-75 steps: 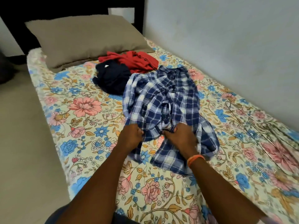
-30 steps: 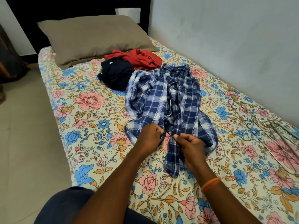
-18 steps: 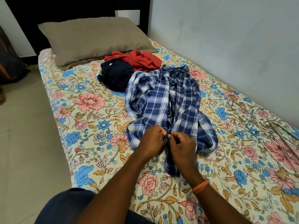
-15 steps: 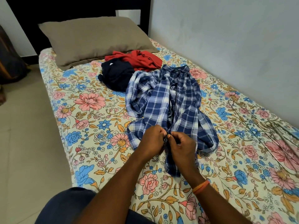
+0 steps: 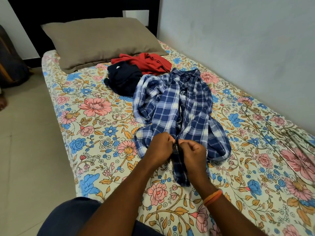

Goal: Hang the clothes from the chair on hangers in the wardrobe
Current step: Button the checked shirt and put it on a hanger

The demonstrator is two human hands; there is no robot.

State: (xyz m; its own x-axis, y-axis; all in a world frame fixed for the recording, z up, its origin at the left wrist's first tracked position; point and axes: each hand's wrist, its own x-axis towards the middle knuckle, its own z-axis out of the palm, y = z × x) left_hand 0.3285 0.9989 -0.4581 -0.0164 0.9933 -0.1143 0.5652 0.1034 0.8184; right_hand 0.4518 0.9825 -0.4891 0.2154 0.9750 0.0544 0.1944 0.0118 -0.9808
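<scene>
Both your hands pinch the front edges of the checked shirt near its hem: your left hand and right hand meet, fingers curled on the cloth. That shirt lies spread on the flowered bed. To its right lie wire hangers. Beyond it sit a dark garment, a red garment and a pillow.
</scene>
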